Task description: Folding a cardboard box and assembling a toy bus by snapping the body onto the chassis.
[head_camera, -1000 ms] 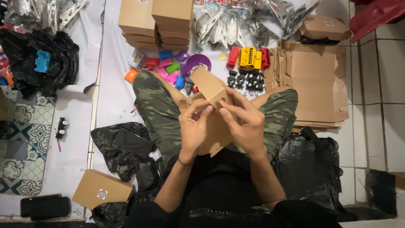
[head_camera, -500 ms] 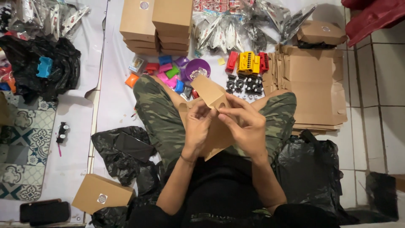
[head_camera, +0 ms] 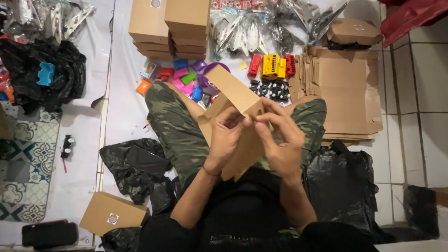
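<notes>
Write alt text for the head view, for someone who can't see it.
Both hands, left hand and right hand, grip a brown cardboard box over the lap. Colourful toy pieces, stacked boxes and flat cardboard sheets lie ahead on the floor.

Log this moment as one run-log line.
left hand: holding brown cardboard box | right hand: folding its flap | setting: floor, lap | nearby: stacked boxes, flat cardboard sheets, toy vehicles

A plain brown cardboard box (head_camera: 238, 116), partly folded with flaps open, sits tilted at the centre of the frame, above the lap.
</notes>
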